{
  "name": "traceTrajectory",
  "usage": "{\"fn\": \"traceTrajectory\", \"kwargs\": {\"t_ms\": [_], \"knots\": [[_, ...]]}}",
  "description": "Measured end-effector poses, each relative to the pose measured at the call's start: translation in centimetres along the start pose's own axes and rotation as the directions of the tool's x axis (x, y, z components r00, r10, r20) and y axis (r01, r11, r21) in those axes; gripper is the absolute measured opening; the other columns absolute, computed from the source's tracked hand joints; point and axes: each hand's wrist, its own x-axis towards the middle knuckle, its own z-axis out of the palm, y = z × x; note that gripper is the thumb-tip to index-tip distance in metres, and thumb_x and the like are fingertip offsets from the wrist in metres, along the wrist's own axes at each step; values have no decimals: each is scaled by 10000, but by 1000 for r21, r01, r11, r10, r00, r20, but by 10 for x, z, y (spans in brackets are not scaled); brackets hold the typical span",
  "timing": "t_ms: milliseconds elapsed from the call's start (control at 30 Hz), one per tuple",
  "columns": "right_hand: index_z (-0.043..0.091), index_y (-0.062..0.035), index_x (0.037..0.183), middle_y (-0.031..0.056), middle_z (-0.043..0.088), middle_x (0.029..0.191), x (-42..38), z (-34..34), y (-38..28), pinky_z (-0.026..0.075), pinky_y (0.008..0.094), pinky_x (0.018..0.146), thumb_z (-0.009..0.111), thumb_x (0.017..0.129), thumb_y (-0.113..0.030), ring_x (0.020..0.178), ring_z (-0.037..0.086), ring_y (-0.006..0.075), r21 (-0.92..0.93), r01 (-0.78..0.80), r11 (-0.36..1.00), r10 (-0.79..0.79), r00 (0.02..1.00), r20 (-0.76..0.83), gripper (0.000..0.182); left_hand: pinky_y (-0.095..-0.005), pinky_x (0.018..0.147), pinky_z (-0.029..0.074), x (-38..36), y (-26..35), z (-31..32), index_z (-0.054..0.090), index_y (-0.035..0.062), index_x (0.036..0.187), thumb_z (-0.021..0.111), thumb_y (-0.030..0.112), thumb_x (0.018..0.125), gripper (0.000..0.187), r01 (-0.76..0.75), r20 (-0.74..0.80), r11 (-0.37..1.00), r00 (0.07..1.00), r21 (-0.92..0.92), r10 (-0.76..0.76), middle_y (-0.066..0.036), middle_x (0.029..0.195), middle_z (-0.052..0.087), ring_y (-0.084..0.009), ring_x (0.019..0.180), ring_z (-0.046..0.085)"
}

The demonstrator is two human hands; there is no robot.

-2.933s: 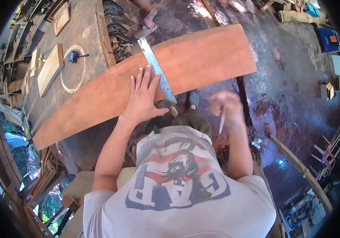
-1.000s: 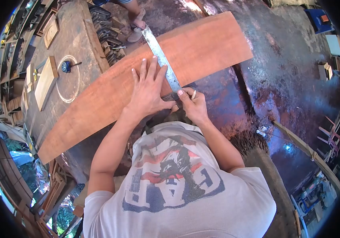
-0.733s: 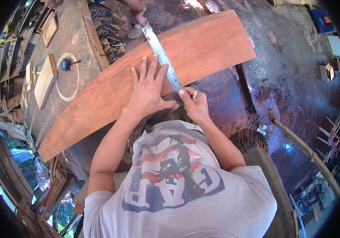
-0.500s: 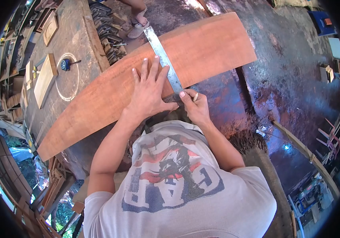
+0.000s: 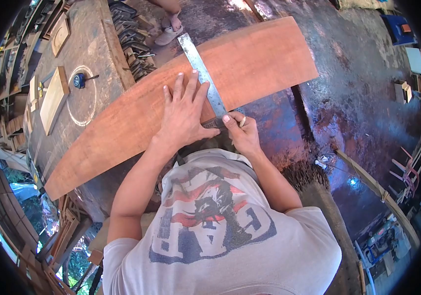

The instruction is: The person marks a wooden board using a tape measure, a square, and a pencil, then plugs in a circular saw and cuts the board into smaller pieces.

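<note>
A long reddish-brown wooden board (image 5: 264,59), curved along its far edge and tapering to the left, lies across the bench. Over it, from near edge to far edge, runs the steel blade of a try square (image 5: 201,69); its darker stock sits against the near edge, partly hidden by my hands. My left hand (image 5: 185,110) lies flat on the board with fingers spread, fingertips beside the blade and thumb at the stock. My right hand (image 5: 242,132) is closed at the blade's near end, thumb on top. A small pale ring-like thing shows at its finger.
On the left bench lie a blue tape measure (image 5: 78,80) and a pale wood piece (image 5: 54,101). Several clamps (image 5: 129,37) are heaped beyond the board, near another person's foot (image 5: 169,35). A long wooden bar (image 5: 380,191) lies at the right.
Both hands and the try square stay almost in place on the board. The other person's foot has shifted slightly, and the view has moved a little.
</note>
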Motion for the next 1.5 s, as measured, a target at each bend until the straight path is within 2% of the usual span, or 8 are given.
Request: {"fn": "traceTrajectory", "kwargs": {"t_ms": [333,433,600,700,867,967,1267,1500], "knots": [[750,35,1011,29,665,750,-5,-1,-14,488,291,640,665,1031,-257,686,586,103,-1,1,1000,-1,1000,24,304,-708,1199,227,2,2,-6,342,-12,1566,931,570,572,1294,18,-23,999,1000,32,-17,-218,1668,262,-477,1537,230],[745,26,1008,70,679,756,-9,-19,-32,501,316,650,621,1050,-242,682,600,132,-306,88,948,-103,994,-31,299,-724,1187,246,3,9,-11,381,-13,1548,945,550,546,1281,37,-28,995,999,93,-34,-201,1641,308,-437,1518,285],[738,11,963,57,693,807,-7,-61,-128,494,338,617,365,1126,-459,698,618,152,-385,742,548,-791,609,48,622,-710,1191,254,10,16,-15,420,-10,1523,951,559,513,1275,74,5,986,997,151,-75,-180,1621,339,-410,1520,296],[752,-2,1030,132,686,797,27,-53,-128,483,368,625,505,1097,-357,684,622,219,-486,425,764,-499,866,-27,438,-712,1186,258,12,18,-13,435,-19,1509,955,559,488,1283,65,-8,984,998,167,-64,-188,1600,356,-408,1514,304],[744,13,1021,205,704,826,98,17,-134,518,461,655,637,1021,-225,725,691,376,-499,754,428,-803,570,174,261,-716,1179,254,10,17,-17,395,-69,1517,938,635,476,1368,46,5,986,999,158,-47,-243,1596,343,-452,1516,294],[728,15,946,221,701,845,105,19,-134,521,498,675,651,993,-192,768,676,446,-513,745,426,-762,601,241,226,-713,1182,254,10,14,-13,405,-70,1506,952,603,461,1358,44,-34,991,999,125,-40,-243,1579,363,-447,1510,302],[624,36,806,245,625,758,-42,-76,-132,479,515,642,621,981,-173,712,608,474,-678,464,570,51,803,594,272,-679,1204,253,10,14,-7,422,-60,1494,958,552,488,1294,43,-45,993,998,111,-38,-236,1574,369,-435,1504,311],[666,31,874,139,655,719,6,-62,-50,513,431,656,544,1084,-331,651,638,259,-471,290,833,-123,927,354,436,-703,1199,232,0,15,16,423,-89,1502,898,536,571,1218,4,-108,996,994,94,6,-306,1582,377,-510,1503,283]]}}
